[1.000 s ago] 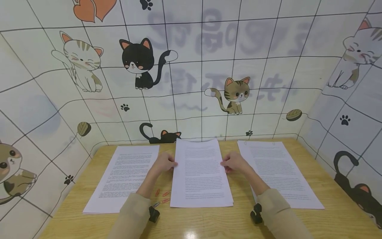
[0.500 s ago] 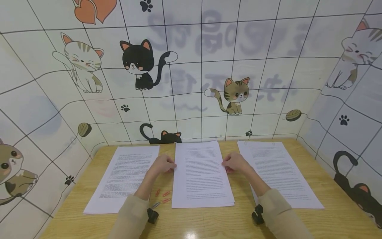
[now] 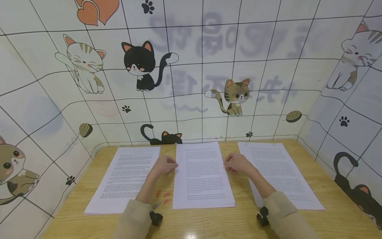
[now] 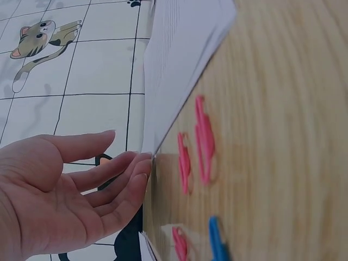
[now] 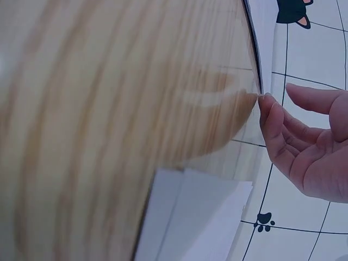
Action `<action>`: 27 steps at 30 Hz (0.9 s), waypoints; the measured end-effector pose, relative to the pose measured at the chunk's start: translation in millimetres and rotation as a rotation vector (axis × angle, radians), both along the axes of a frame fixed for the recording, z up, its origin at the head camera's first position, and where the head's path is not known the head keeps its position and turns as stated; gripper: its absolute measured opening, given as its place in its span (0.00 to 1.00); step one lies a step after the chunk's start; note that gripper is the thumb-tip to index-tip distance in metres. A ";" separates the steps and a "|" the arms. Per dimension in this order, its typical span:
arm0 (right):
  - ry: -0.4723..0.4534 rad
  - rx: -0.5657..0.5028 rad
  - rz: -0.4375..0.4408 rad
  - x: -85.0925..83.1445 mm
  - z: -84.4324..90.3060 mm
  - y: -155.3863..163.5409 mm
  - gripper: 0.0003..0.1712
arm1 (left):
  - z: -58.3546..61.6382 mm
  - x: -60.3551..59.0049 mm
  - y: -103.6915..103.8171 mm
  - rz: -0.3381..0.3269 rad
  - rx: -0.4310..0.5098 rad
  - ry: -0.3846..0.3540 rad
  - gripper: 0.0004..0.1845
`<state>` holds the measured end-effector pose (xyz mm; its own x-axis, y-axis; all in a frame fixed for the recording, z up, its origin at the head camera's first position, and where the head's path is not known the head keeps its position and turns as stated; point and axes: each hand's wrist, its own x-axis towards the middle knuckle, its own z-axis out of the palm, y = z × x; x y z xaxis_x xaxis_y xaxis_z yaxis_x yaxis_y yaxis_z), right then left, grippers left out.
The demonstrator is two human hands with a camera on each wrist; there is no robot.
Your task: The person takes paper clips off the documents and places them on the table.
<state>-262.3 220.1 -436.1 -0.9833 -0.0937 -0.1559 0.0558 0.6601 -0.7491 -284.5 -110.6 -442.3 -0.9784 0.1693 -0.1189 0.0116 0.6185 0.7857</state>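
Note:
A stack of printed paper sheets [image 3: 203, 176] lies flat in the middle of the wooden table. My left hand [image 3: 164, 165] is at its left edge; in the left wrist view the fingertips touch that edge while the thumb [image 4: 89, 145] stands apart, above the sheets. On the opposite side, my right hand [image 3: 237, 163] has its fingertips at the right edge, and its thumb [image 5: 315, 99] is likewise lifted away. Neither hand pinches the paper. Close to my left forearm lie several paper clips, among them a pink one [image 4: 205, 141] and a blue one [image 4: 218, 239].
Another printed stack [image 3: 125, 179] lies to the left, partly behind my left arm. To the right is a third stack [image 3: 283, 176], with two clips on its top edge. A wall covering with cartoon cats [image 3: 191, 66] rises behind the table [image 3: 206, 224].
The middle stack's raised far edge has come down flat, and the stack has shifted slightly right. My right hand has eased slightly away from its edge.

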 end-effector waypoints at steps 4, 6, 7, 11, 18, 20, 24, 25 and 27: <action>0.013 -0.005 0.016 0.1 -1.3 6.6 0.10 | -0.1 2.2 6.1 0.001 0.023 0.043 0.13; 0.019 -0.013 0.027 -0.1 -2.4 10.6 0.10 | 1.1 3.3 10.6 0.007 0.021 0.064 0.13; 0.025 -0.021 0.031 -0.1 -2.7 12.6 0.11 | 1.6 4.0 13.1 0.006 0.018 0.073 0.13; 0.063 -0.034 0.079 1.3 -1.6 21.6 0.13 | 1.5 5.7 24.4 -0.008 0.025 0.092 0.12; 0.116 0.010 0.130 7.2 4.6 36.8 0.15 | -0.2 12.8 47.8 -0.058 0.070 0.070 0.11; 0.136 0.029 0.137 8.6 6.0 42.9 0.16 | -0.1 15.2 55.1 -0.074 0.082 0.069 0.11; 0.173 0.061 0.138 10.2 7.4 56.4 0.16 | 1.7 20.5 68.9 -0.100 0.106 0.081 0.10; 0.179 0.069 0.139 10.7 7.8 59.9 0.17 | 2.5 21.9 72.1 -0.105 0.110 0.084 0.10; 0.196 0.092 0.131 11.5 8.1 67.1 0.16 | 4.0 24.8 78.8 -0.118 0.118 0.091 0.10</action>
